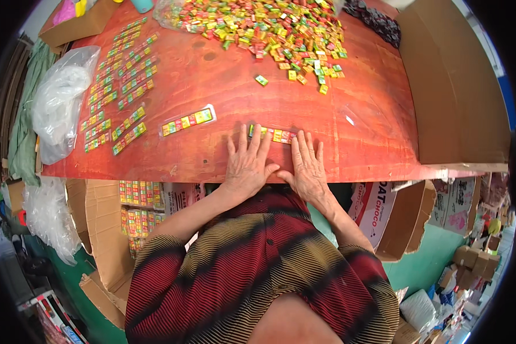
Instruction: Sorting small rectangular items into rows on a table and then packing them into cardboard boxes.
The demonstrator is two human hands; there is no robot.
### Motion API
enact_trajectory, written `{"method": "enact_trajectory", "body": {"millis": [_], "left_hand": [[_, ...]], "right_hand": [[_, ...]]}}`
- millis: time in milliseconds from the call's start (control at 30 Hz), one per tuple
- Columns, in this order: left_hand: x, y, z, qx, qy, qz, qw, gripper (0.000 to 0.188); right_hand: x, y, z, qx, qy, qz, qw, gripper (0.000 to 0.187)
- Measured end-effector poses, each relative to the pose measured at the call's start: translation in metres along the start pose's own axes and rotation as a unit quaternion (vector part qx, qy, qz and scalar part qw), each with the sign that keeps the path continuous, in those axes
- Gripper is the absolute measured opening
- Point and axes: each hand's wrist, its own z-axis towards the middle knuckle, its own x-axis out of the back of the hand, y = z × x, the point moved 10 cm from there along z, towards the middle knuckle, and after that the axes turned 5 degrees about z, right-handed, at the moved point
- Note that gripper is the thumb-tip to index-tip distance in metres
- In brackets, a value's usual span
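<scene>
A short row of small red, yellow and green boxes [278, 135] lies near the front edge of the red table. My left hand [246, 160] rests flat at the row's left end, fingers stretched over it and hiding part of it. At the right end, the fingertips of my right hand [308, 166] touch the row, its fingers also spread. The two thumbs point toward each other. To the left lies a similar row in a clear plastic tray [212, 113]. Beyond my hands, one loose green-and-white box [261, 80] sits apart from the heap.
A large heap of small coloured boxes [269, 28] covers the far middle. Several finished-looking rows [131, 139] line the left side, beside a clear plastic bag [63, 103]. A tall cardboard box [453, 86] stands at right. Below the edge, an open carton [106, 229] holds packed rows.
</scene>
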Motion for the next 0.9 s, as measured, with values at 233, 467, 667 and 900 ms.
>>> {"method": "enact_trajectory", "body": {"millis": [233,467,667,900], "left_hand": [[0.009,-0.007,-0.013,-0.023,0.053,-0.038,0.998,0.065],[0.031,-0.093,-0.026,0.114,0.049,0.057,0.991,0.067],[0.021,-0.116,-0.002,0.099,0.015,0.052,0.994,0.064],[0.017,-0.15,0.036,0.067,0.021,0.126,0.989,0.061]], "right_hand": [[-0.007,-0.027,0.012,0.074,-0.03,-0.001,0.997,0.069],[-0.029,-0.097,0.065,0.236,-0.05,0.09,0.966,0.054],[0.0,-0.062,0.067,0.15,0.043,0.252,0.955,0.044],[0.046,-0.011,0.023,0.078,0.091,0.282,0.952,0.034]]}}
